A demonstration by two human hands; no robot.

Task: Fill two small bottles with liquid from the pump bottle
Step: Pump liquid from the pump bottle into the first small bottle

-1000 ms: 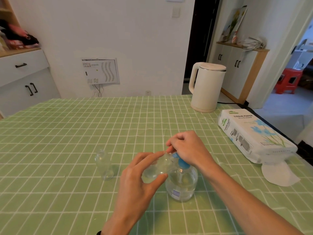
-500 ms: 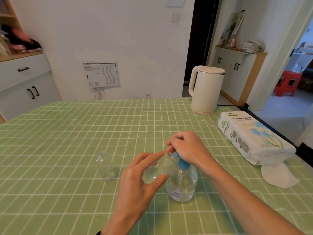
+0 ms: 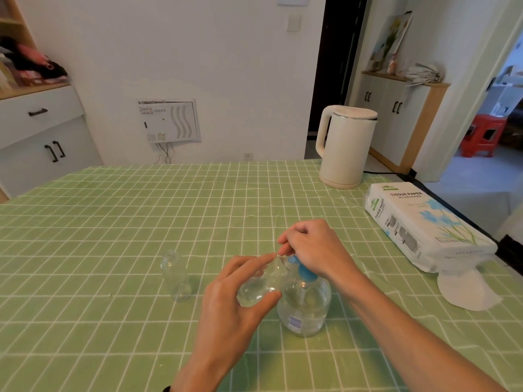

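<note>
Left hand (image 3: 226, 309) wrapped around a small clear bottle (image 3: 259, 287), thumb beneath and fingers over the top, bottle tilted with its mouth up toward 1 o'clock against the pump spout. Right hand (image 3: 314, 247) curled down on the blue pump head (image 3: 304, 271), fingertips closed at the nozzle right where the small bottle's mouth meets it. Hands nearly touching at that point. Some clear liquid visible in the lower end of the held bottle.

Pump bottle (image 3: 305, 306) upright on the table just under the right hand, round, clear, with liquid inside and a small blue-and-white label low on its front.

At 9 o'clock from the hands, a second small bottle (image 3: 175, 275) upright on the cloth, uncapped, apart from the left hand; contents hard to tell.

All of it on a green checked tablecloth (image 3: 113, 236). At 2 o'clock, well apart, a pack of tissue paper (image 3: 418, 222) lying flat, with a white tissue sheet (image 3: 467, 290) sticking out at its near end. At 1 o'clock, toward the far edge of the table, a cream electric kettle (image 3: 345, 145), lid shut, handle to the left.
</note>
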